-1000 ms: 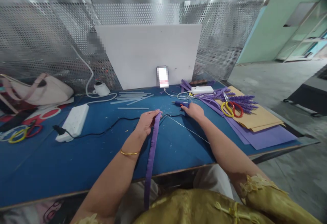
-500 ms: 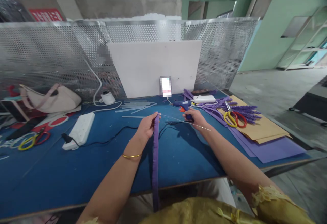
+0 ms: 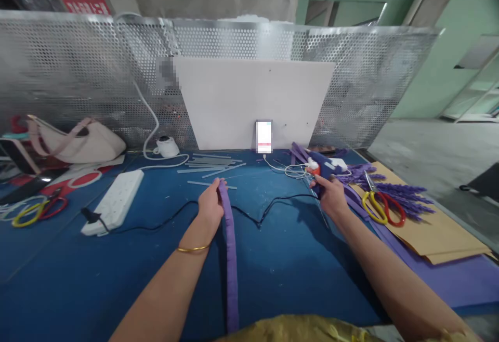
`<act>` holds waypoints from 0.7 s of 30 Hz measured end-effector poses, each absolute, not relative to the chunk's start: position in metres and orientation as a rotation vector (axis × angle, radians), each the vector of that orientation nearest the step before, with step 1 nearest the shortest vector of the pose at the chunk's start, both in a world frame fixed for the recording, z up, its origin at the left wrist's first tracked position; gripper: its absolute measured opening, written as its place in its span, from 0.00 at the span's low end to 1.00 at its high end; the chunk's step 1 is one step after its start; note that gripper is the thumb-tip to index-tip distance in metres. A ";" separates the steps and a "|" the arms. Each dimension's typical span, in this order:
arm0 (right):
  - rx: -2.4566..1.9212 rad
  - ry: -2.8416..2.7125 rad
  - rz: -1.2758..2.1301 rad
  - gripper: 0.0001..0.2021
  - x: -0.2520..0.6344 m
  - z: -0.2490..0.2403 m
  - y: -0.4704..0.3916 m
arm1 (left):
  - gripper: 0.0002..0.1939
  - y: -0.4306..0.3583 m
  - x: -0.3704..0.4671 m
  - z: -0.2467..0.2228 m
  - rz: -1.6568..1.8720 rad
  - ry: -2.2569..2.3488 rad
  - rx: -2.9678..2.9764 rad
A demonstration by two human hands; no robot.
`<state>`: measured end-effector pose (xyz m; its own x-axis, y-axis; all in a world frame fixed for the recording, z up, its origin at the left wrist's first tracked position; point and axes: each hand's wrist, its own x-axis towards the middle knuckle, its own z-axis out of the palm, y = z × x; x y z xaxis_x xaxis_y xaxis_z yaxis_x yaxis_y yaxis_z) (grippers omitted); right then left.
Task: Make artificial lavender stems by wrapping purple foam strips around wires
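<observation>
On head cam I have the left hand (image 3: pixel 210 208) with its grip pinching the far end of the purple strip (image 3: pixel 231 259), which runs back over the worktop (image 3: pixel 280 279) toward the body. Right hand (image 3: pixel 331 195), well apart, has its grip closed around the blue glue gun (image 3: pixel 328 164), scissors (image 3: pixel 391 211) to its right; pale sticks (image 3: pixel 208 161) lie beyond the left hand.
</observation>
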<state>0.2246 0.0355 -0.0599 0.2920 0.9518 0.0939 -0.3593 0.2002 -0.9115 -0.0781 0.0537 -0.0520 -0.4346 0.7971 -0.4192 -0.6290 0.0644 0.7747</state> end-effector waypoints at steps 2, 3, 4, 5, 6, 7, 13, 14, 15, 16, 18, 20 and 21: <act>-0.893 -0.825 0.906 0.12 0.218 -0.061 0.032 | 0.09 0.058 -0.082 -0.054 1.677 1.227 0.161; -0.871 -0.847 0.897 0.10 0.213 -0.061 0.029 | 0.09 0.060 -0.082 -0.055 1.687 1.231 0.151; -0.854 -0.876 0.934 0.09 0.208 -0.062 0.024 | 0.09 0.061 -0.081 -0.057 1.686 1.232 0.149; -0.849 -0.914 0.985 0.09 0.203 -0.063 0.018 | 0.08 0.060 -0.079 -0.059 1.675 1.230 0.153; -0.858 -0.968 1.025 0.09 0.198 -0.065 0.012 | 0.07 0.059 -0.076 -0.060 1.654 1.226 0.161; -0.876 -1.031 1.043 0.09 0.192 -0.067 0.005 | 0.05 0.057 -0.072 -0.062 1.625 1.215 0.182; -1.026 -1.588 0.981 0.09 0.172 -0.094 -0.023 | 0.12 0.033 -0.049 -0.058 1.444 1.097 0.507; -1.027 -1.646 0.948 0.09 0.171 -0.098 -0.024 | 0.14 0.030 -0.046 -0.056 1.422 1.104 0.527; -1.024 -1.685 0.914 0.10 0.172 -0.102 -0.025 | 0.15 0.027 -0.043 -0.054 1.395 1.105 0.546; -1.019 -1.709 0.880 0.10 0.172 -0.104 -0.026 | 0.15 0.024 -0.041 -0.053 1.371 1.109 0.562; -1.003 -1.732 0.806 0.11 0.174 -0.104 -0.026 | 0.16 0.020 -0.037 -0.053 1.330 1.123 0.582; -0.988 -1.744 0.724 0.12 0.174 -0.101 -0.026 | 0.16 0.017 -0.033 -0.054 1.302 1.142 0.598; -0.983 -1.755 0.688 0.11 0.174 -0.099 -0.026 | 0.16 0.016 -0.032 -0.055 1.291 1.149 0.604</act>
